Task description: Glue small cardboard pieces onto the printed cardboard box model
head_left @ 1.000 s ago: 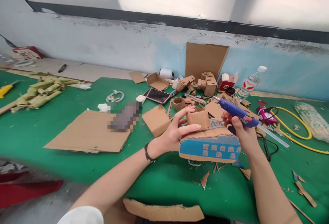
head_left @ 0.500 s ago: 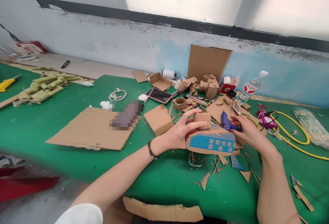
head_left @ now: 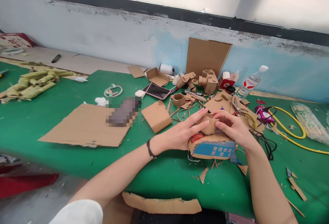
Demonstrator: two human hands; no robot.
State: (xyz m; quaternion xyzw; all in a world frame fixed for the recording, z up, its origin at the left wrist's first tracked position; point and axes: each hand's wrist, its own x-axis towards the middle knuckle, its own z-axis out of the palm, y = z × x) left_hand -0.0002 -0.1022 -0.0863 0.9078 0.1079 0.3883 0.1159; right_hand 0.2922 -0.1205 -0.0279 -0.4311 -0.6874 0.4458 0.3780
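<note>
Both my hands rest on a cardboard piece with a blue printed edge (head_left: 214,147) that lies on the green table (head_left: 64,121). My left hand (head_left: 183,133) holds its left side, fingers stretched over a small brown cardboard part (head_left: 209,125) on top. My right hand (head_left: 232,128) presses the same small part from the right with curled fingers. The blue glue gun is not in either hand and I cannot see it.
A large flat cardboard sheet (head_left: 86,126) and a smaller folded piece (head_left: 156,115) lie to the left. Behind are a phone (head_left: 157,91), cardboard models (head_left: 209,81), a water bottle (head_left: 250,82), scissors (head_left: 235,103) and yellow cable (head_left: 295,128). Scraps (head_left: 204,174) litter the near edge.
My right hand held the blue glue gun up, lowered it to the table and let it go. It now presses the small cardboard part together with my left hand.
</note>
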